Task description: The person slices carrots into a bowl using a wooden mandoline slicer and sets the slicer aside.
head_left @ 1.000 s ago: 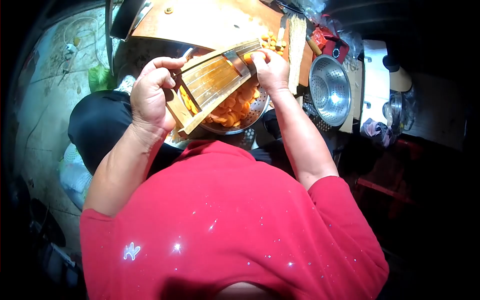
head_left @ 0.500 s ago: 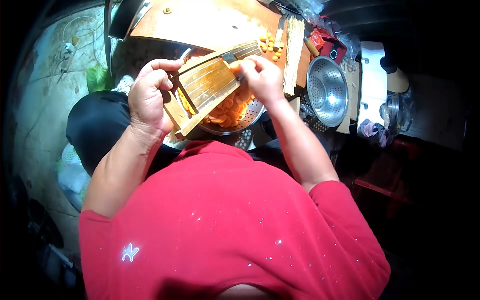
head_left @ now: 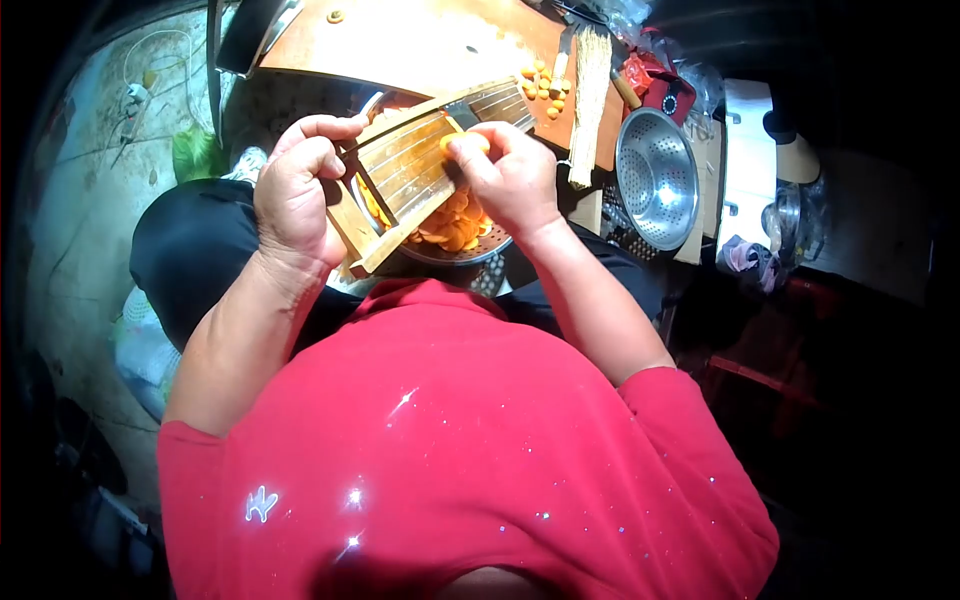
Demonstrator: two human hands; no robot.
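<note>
My left hand (head_left: 295,190) is closed around the near left end of a wooden mandoline slicer (head_left: 405,172), which slants up to the right. On the slicer's board, my right hand (head_left: 515,178) pinches an orange piece of carrot (head_left: 460,144) between thumb and fingers. Beneath the slicer is a perforated metal colander (head_left: 488,249) with a heap of carrot slices (head_left: 455,222) in it. The slicer and my hands hide part of the heap. A few orange strips show through the slot near my left hand.
An orange-brown table (head_left: 390,40) stands ahead, bearing small orange pieces (head_left: 540,85), a knife (head_left: 560,72) and a straw brush (head_left: 591,110). To the right, another metal colander (head_left: 657,180) leans beside cardboard and a white panel (head_left: 748,140). A green bag (head_left: 197,155) lies on the left.
My right hand has slid the carrot piece a little left and down along the slicer's board. My left hand and the slicer have stayed nearly still.
</note>
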